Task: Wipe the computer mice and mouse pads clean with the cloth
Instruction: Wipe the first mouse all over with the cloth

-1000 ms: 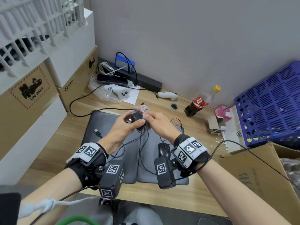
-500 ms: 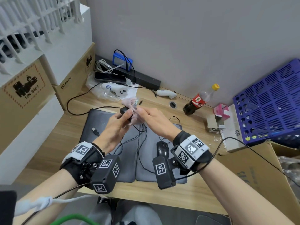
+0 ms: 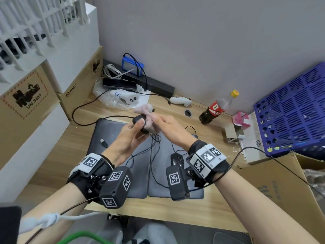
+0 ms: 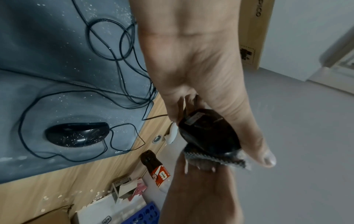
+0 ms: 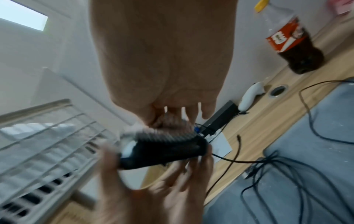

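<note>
My left hand (image 3: 135, 132) holds a black wired mouse (image 3: 140, 123) in the air above the two grey mouse pads (image 3: 112, 138). In the left wrist view that mouse (image 4: 208, 133) sits between thumb and fingers. My right hand (image 3: 163, 124) grips a pinkish checked cloth (image 3: 149, 118) and presses it against the mouse; the cloth (image 5: 168, 133) lies over the mouse (image 5: 162, 150) in the right wrist view. A second black mouse (image 3: 177, 159), speckled with crumbs, rests on the right pad (image 3: 163, 176); it shows as the second mouse (image 4: 76, 134) in the left wrist view.
Tangled black cables (image 3: 154, 147) run over the pads. A cola bottle (image 3: 215, 108), small boxes (image 3: 237, 127) and a blue crate (image 3: 292, 113) stand at the right. White controllers (image 3: 128, 98), a phone (image 3: 119, 84) and cardboard boxes (image 3: 79, 88) sit at the back left.
Both hands have lifted the mouse up and away from me. The cloth has moved from the far top of the mouse to its right side.
</note>
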`<state>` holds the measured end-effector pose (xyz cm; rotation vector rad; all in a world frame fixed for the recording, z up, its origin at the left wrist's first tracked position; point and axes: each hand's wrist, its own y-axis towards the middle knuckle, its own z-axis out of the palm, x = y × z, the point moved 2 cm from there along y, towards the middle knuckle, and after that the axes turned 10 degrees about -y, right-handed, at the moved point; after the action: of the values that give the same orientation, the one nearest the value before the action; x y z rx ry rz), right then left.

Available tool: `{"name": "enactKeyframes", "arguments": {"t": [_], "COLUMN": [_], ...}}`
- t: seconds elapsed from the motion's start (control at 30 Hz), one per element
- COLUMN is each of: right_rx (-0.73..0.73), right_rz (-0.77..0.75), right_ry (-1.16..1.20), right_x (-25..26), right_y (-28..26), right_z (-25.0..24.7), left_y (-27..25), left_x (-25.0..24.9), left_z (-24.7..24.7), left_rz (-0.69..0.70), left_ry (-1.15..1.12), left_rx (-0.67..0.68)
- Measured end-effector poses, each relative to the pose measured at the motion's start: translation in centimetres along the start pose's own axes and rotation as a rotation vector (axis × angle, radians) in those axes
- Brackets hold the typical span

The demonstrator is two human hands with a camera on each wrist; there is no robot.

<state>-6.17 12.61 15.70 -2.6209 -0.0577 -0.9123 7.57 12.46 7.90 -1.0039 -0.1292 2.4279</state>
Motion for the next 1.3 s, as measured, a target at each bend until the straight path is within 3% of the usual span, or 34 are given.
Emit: {"name": "enactKeyframes", "arguments": {"t": [0.1,0.27,0.43,0.6,0.77,0.87,0.97,1.13,1.3], "right_rx": [-0.046,-0.029,-0.061,-0.083,-0.097,-0.098,-0.089,-0.135,-0.079], "right_rz": [0.030,-0.084,-0.011,-0.160,0.003,-0.047,-0.212,-0.027,-0.172], "right_ry": [-0.037,-0.064,-0.044,-0.074,-0.033,-0.047,-0.081,-0.057,-0.128], "right_x": [-0.4,0.4,0.0,1.6,-0.1,1.0,2.6,1.3,2.7], "right_y": [0.3,-0.3,-0.1,-0.4,0.8,0.0,-0.5,1.1,0.3], "right_z": [-0.5,0.1,-0.8,0.0,-0.1,-0.1,0.5,0.7,1.3], "left_y": [0.0,-0.3,-0.8,-0.8,-1.3,-1.0,-1.1,-1.8,-1.9], "left_x": [0.0,-0.8,-1.1,-1.8,-1.9,-2.0,-2.1,-2.2,-2.7], "left_z": [0.8,0.0,0.5,0.0,0.6,0.2,-0.6,0.0,-0.5], "left_rz": [-0.015,0.036,0.017,0.042,0.016,0.028,0.036,0.024,0.050], "left_ry": [-0.031,-0.030,-0.005,0.004,0.089,0.010,-0.039,-0.041,-0.121], "left_rx": [0.049,0.015,0.111,0.067,0.178,0.114,0.080,0.099,0.044]}}
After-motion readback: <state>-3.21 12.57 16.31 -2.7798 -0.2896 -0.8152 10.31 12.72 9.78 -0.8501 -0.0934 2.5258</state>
